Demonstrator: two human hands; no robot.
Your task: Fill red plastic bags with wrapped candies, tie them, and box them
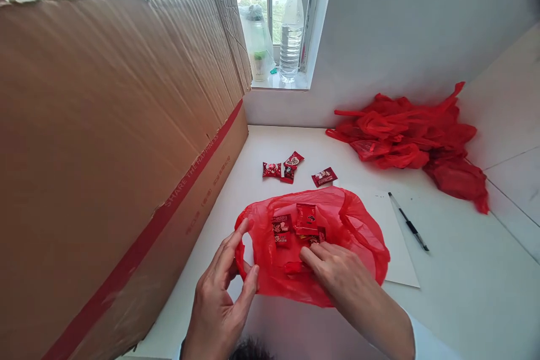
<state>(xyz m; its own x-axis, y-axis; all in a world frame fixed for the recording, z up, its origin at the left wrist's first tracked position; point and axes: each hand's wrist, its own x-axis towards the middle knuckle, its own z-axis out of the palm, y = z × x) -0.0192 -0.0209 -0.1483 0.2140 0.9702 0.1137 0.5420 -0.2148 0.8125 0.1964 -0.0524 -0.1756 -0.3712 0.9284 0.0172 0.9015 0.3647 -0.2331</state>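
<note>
A thin red plastic bag (363, 225) lies spread on the white table with its mouth open towards me. My left hand (223, 287) grips its left edge by the handle loop, thumb and fingers on either side. Reaching into the bag, my right hand (337, 267) has its fingers curled down among small wrapped candies; what the fingertips hold is hidden. Inside lie a bright red candy packet (306, 219) and darker red candy packets (282, 230). Beyond the bag sit several more wrapped candies (272, 170), with one candy (324, 177) apart to the right.
A tall cardboard box (126, 124) walls off the left side. At the back right is a heap of red plastic bags (396, 129). A black pen (408, 221) and a white sheet (403, 264) lie to the right. A water bottle (291, 34) stands on the windowsill.
</note>
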